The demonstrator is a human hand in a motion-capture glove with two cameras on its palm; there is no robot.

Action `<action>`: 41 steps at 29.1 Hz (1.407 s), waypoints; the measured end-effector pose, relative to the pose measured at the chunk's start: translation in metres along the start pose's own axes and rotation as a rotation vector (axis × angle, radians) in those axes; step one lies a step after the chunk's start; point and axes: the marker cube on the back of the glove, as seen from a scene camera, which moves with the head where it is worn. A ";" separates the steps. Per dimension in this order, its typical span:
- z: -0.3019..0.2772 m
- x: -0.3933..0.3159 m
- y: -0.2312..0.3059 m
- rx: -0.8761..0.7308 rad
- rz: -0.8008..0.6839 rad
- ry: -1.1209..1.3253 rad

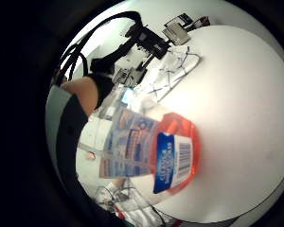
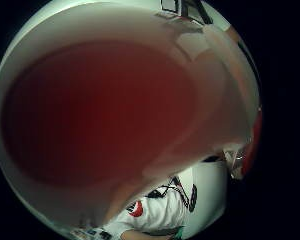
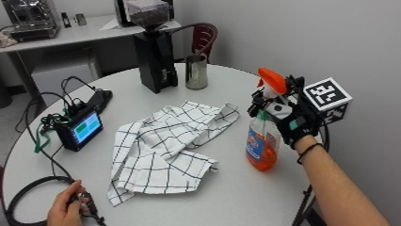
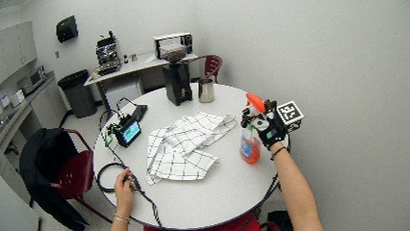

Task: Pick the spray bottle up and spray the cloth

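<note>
Beside the cloth [image 3: 169,146], the gloved right hand [image 3: 289,117] grasped the spray bottle [image 3: 263,141] at its neck, nozzle aimed clothward for spraying

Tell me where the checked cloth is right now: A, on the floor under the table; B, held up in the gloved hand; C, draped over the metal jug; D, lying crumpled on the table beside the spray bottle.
D: the checked cloth lies crumpled on the table, apart from the spray bottle that the gloved right hand grips at the neck.
</note>
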 end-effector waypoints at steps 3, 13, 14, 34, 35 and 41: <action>0.000 0.006 0.000 -0.009 0.039 -0.016; 0.002 -0.031 -0.020 -0.176 0.105 0.095; 0.007 -0.045 -0.025 -0.211 0.109 0.113; 0.043 -0.098 -0.036 -0.360 0.283 0.354; 0.047 -0.100 -0.034 -0.368 0.292 0.369; 0.069 -0.040 -0.027 -0.474 0.450 0.435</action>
